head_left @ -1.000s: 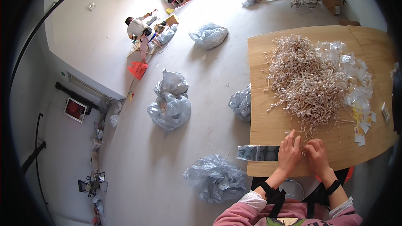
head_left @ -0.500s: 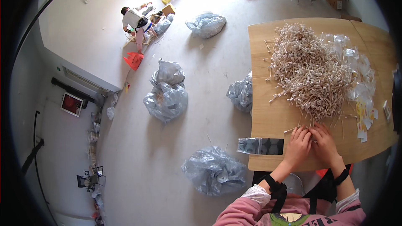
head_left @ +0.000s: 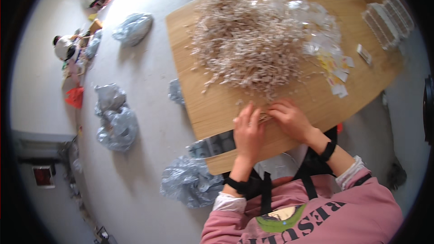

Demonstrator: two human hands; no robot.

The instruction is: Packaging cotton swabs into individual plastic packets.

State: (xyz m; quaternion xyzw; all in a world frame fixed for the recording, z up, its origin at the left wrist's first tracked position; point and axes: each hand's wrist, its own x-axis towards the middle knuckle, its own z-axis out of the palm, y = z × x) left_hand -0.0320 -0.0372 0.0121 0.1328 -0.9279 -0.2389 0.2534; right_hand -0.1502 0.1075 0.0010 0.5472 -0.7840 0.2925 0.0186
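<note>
A large heap of cotton swabs covers much of the wooden table. At its near side, my left hand and my right hand face each other close to the tabletop. A small bunch of cotton swabs lies between them, with the fingers of both hands curled against its ends. My fingers partly hide this bunch. Beside my left hand, a clear bag with dark round shapes lies across the table's edge.
Clear plastic bags and yellow-white paper pieces lie right of the heap. A small white box and a white wire rack are farther right. Grey plastic bags stand on the floor; another person sits far left.
The view has turned and shifted, so the table appears tilted and farther left. My hands have moved slightly apart, and the bunch of cotton swabs between them now shows.
</note>
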